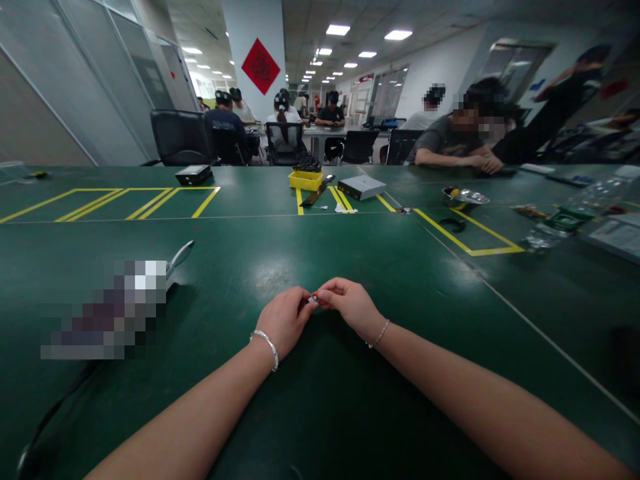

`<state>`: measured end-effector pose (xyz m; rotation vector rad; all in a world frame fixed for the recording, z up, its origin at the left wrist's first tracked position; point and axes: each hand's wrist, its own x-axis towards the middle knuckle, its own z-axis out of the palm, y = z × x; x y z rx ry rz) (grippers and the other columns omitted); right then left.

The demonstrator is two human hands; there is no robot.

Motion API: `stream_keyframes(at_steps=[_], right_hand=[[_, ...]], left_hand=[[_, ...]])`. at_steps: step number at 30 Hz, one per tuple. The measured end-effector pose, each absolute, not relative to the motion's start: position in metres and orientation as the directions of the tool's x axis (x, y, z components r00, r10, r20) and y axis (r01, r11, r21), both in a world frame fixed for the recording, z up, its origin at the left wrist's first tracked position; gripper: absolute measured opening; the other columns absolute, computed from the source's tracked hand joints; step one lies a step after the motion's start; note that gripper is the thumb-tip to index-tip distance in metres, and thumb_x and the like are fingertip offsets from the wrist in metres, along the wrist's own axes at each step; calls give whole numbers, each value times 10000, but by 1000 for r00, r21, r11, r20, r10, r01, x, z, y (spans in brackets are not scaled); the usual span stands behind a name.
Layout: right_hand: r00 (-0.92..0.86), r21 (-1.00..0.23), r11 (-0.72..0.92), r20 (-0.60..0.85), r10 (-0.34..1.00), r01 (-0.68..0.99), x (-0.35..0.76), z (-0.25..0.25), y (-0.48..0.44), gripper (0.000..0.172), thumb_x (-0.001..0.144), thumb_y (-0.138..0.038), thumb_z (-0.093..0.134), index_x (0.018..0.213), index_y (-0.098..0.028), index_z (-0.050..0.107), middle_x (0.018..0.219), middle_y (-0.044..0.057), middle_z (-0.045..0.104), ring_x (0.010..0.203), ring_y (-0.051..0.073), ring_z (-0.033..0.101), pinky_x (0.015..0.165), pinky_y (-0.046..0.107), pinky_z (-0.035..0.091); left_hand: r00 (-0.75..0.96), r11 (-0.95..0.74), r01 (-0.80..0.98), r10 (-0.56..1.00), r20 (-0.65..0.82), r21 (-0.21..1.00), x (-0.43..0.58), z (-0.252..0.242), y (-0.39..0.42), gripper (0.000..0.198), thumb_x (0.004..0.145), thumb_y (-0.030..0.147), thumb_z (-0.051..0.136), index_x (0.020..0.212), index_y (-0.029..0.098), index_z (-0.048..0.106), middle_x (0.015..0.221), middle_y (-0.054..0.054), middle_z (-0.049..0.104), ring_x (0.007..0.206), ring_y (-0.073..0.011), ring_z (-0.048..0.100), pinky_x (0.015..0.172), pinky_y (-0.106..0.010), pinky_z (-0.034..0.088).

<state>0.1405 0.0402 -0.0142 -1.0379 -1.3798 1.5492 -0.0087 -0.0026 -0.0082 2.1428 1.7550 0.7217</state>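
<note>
Over the green table (225, 373), my left hand (283, 320) and my right hand (354, 308) meet fingertip to fingertip. Between them is a small white and orange piece (313, 299), too tiny and too covered by fingers to name. Thumb and fingers of my left hand are closed on its white side. My right hand pinches it at the orange side. Both hands appear just above the tabletop, with a bracelet on each wrist.
A blurred-out object (110, 313) with a white cable lies left. Farther back are a black box (194, 175), a yellow bin (305, 180), a grey box (361, 187) and a metal bowl (465, 197). A plastic bottle (575, 210) lies right. A person (450, 140) sits opposite.
</note>
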Motion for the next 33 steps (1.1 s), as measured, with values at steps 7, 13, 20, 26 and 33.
stream_keyframes(at_steps=[7, 13, 20, 26, 33], right_hand=[[-326, -996, -91, -78, 942, -24, 137, -10, 31, 279, 668, -402, 599, 725, -133, 650, 709, 48, 624, 664, 121, 563, 671, 294, 461], [-373, -996, -84, -81, 924, 8, 139, -9, 30, 303, 684, -408, 578, 761, -125, 655, 815, 74, 632, 774, 153, 569, 713, 318, 457], [-358, -982, 85, 19, 934, 169, 140, -11, 37, 120, 640, -252, 625, 657, -170, 539, 635, 0, 590, 598, 110, 541, 598, 265, 440], [-24, -769, 141, 161, 987, 623, 200, 8, 84, 130, 722, -301, 524, 749, -178, 554, 713, 18, 606, 658, 132, 543, 626, 263, 412], [541, -441, -415, 209, 815, 796, 350, 16, 114, 156, 727, -257, 478, 809, -167, 575, 805, 110, 585, 796, 229, 531, 676, 338, 374]], left_hand=[[128, -229, 878, 959, 254, 421, -11, -9, -2, 205, 832, 351, 402, 791, 188, 520, 735, -26, 564, 710, -165, 525, 637, -275, 386], [115, -223, 895, 952, 285, 385, -11, -10, -2, 234, 844, 364, 372, 785, 182, 505, 712, -29, 547, 716, -172, 528, 640, -278, 387], [246, -332, 861, 935, 255, 386, -9, -10, -3, 156, 809, 334, 452, 822, 193, 516, 768, -27, 572, 744, -178, 532, 657, -291, 403], [304, -397, 852, 906, 293, 342, -18, -16, 3, 258, 792, 333, 479, 1010, 196, 499, 1075, -55, 537, 1008, -207, 472, 873, -361, 366], [367, -397, 892, 915, 168, 214, -24, -24, 6, 416, 818, 420, 387, 1175, 211, 422, 1323, -66, 375, 1243, -266, 260, 990, -466, 239]])
